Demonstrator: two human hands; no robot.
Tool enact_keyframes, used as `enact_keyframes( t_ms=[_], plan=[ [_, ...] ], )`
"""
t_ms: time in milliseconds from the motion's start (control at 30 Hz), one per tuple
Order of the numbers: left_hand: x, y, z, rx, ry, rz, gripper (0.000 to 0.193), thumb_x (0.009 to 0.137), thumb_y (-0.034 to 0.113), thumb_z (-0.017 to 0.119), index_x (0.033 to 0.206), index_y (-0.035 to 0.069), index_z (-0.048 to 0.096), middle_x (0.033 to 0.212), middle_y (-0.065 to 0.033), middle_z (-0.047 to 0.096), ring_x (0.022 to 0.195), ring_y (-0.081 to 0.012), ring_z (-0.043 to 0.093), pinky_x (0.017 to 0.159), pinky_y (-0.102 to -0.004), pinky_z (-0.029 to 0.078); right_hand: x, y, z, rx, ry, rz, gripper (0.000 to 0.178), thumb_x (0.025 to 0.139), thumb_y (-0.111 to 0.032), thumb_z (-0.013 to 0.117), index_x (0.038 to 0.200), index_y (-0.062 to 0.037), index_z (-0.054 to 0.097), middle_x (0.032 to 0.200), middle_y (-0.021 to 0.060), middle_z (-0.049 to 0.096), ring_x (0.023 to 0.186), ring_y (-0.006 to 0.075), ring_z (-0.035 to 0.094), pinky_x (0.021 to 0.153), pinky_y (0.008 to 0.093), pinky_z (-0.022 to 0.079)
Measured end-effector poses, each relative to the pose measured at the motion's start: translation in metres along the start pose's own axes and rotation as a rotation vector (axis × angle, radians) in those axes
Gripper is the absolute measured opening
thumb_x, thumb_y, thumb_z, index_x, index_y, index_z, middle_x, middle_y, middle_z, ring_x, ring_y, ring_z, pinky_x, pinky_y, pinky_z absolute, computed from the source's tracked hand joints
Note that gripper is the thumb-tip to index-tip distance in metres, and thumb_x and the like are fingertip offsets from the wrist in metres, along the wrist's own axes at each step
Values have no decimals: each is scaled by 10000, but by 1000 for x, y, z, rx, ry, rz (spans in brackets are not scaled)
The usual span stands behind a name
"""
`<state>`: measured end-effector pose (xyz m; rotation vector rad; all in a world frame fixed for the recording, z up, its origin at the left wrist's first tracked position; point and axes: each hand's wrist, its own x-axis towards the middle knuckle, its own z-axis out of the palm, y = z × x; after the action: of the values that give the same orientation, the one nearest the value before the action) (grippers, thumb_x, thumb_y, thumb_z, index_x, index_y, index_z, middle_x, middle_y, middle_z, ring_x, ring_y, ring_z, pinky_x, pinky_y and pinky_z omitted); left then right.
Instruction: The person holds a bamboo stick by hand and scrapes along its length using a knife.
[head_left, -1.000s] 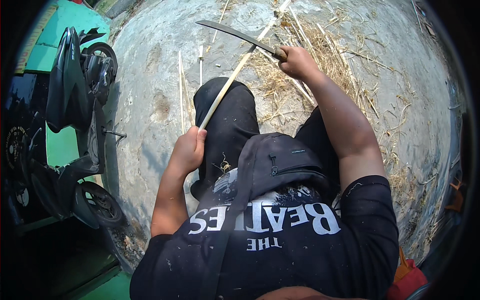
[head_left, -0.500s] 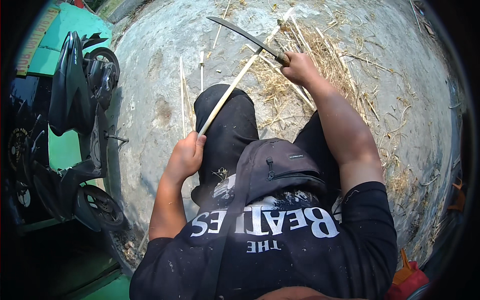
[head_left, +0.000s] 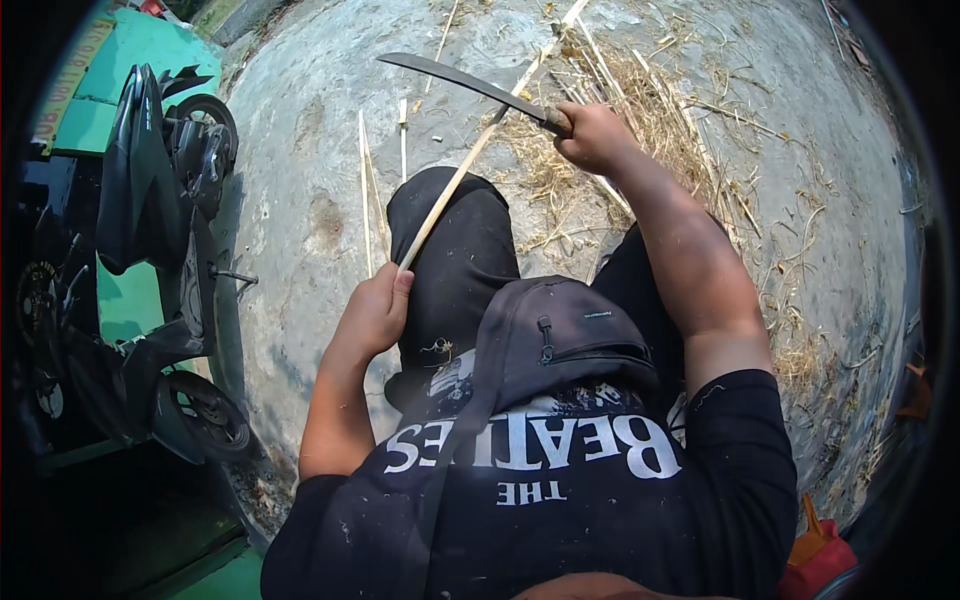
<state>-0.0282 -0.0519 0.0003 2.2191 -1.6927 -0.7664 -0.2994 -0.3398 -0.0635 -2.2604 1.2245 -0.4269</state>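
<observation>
My left hand (head_left: pixel 380 307) is closed round the near end of a long pale wooden strip (head_left: pixel 445 196), thumb lying along it. The strip slants up and away to the right, passing over my left knee. In my right hand (head_left: pixel 594 138) is the wooden handle of a machete (head_left: pixel 455 78), fingers wrapped round it. Its long dark curved blade points left and crosses the strip beyond my knee, seemingly touching it. The far end of the strip reaches the ground near the top of the view.
A heap of straw-coloured shavings (head_left: pixel 650 110) lies on the rough concrete ground (head_left: pixel 300 150) beyond my right hand. Thin pale strips (head_left: pixel 366 180) rest left of my knee. A black motorbike (head_left: pixel 165 230) stands at the left; a red and orange bag (head_left: pixel 820 550) is at lower right.
The machete has shifted left and slightly nearer along the strip, its blade now lying flatter across the view. My left hand and the strip have barely moved.
</observation>
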Motion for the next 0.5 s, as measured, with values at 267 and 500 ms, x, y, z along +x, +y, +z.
enact_keyframes(
  t_ms=[267,500],
  plan=[
    [3,17,-1,21,7,-51,428,1102,369,441,920,-10,523,802,-311,622,804,-549,601,669,-546,466,21,42,-8,40,64,281,338,859,-190,651,1185,-111,693,1016,204,730,910,376,713,833,469,570],
    [-1,6,-1,37,4,-22,401,1098,349,456,923,-4,533,834,-322,630,845,-545,610,696,-558,466,-8,-14,5,-104,79,-203,154,825,-185,678,950,-94,675,870,176,719,901,388,710,795,486,565]
  ],
)
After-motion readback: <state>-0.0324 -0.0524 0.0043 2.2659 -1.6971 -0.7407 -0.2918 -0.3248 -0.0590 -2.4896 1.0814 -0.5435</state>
